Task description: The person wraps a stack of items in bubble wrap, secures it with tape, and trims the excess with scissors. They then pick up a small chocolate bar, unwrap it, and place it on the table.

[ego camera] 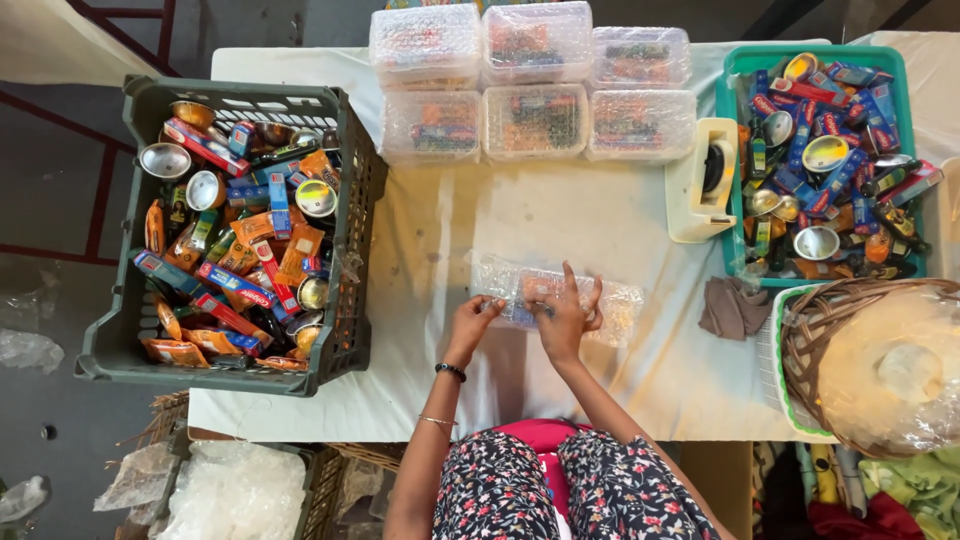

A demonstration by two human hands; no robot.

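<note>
Both hands' grips are closing on a bubble-wrapped packet [555,297]: left hand [474,318] is pinching its edge, right hand [563,312] is pressing its middle. Packet is lying on the tabletop [560,215].

Only one view is given, taken from a camera worn on the head and aimed almost straight down. The desk [560,215] is seen from well above, its far edge toward the top of the frame and the wearer's lap at the bottom edge. The whole width of the desk is taken in, with strips of floor [50,200] at the left. Both forearms are seen entering from below, near centre.
</note>
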